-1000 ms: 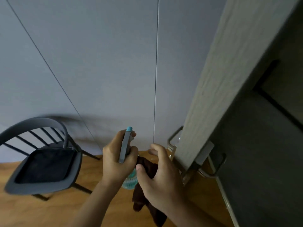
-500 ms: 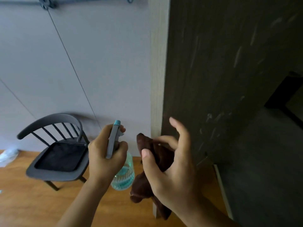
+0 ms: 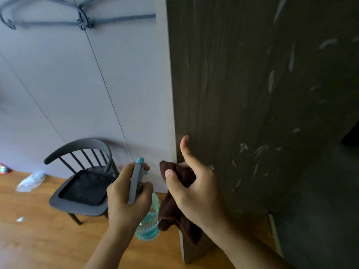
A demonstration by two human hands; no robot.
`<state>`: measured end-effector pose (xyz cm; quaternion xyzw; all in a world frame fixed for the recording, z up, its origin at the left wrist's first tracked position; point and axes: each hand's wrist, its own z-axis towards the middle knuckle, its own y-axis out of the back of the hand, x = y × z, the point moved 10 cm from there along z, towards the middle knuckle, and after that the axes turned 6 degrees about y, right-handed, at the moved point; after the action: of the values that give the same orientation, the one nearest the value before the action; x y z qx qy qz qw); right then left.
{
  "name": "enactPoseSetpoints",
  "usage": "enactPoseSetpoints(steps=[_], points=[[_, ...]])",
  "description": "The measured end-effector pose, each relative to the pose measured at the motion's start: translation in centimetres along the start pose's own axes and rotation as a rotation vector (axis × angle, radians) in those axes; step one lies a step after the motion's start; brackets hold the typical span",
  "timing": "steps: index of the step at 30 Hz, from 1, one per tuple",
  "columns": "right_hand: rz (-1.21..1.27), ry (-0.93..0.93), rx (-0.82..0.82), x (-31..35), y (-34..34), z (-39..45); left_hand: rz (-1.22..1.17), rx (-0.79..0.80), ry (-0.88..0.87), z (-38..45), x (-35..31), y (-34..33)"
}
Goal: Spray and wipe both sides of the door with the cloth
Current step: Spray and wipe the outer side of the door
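Note:
The dark wood-grain door (image 3: 252, 94) fills the right half of the view, with pale streaks on its face and its light edge facing me. My left hand (image 3: 128, 199) grips a spray bottle (image 3: 138, 183) with a grey head, a teal nozzle tip and a clear body of blue liquid. My right hand (image 3: 194, 187) holds a brown cloth (image 3: 174, 206) by the door's edge, index finger raised against the door, thumb pressed on the cloth. The cloth's lower part hangs below the hand.
A dark grey chair (image 3: 81, 187) stands on the wooden floor (image 3: 38, 230) at the left, against a grey panelled wall (image 3: 77, 84). Grey hangers (image 3: 83, 22) hang high on the wall. A crumpled clear plastic piece (image 3: 29, 182) lies on the floor at far left.
The view rose from the door handle to the dark face of the door. My right hand lifted the cloth up beside the door's edge. My left hand kept hold of the bottle.

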<state>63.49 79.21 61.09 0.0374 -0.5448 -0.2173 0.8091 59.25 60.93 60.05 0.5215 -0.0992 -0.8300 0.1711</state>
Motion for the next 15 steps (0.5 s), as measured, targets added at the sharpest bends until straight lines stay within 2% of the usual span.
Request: enactPoseSetpoints(steps=[4,8,15], points=[[0.064,-0.019,0.068,-0.8,-2.1,2.3,-0.008,0.001,0.003,1.5,0.1,-0.4],[0.119,0.0,0.037,-1.2,-2.7,5.5,-0.012,0.005,0.007,3.9,0.9,-1.1],[0.044,0.01,0.044,-2.6,-3.8,11.2,-0.033,0.026,-0.021,9.2,1.9,-2.5]])
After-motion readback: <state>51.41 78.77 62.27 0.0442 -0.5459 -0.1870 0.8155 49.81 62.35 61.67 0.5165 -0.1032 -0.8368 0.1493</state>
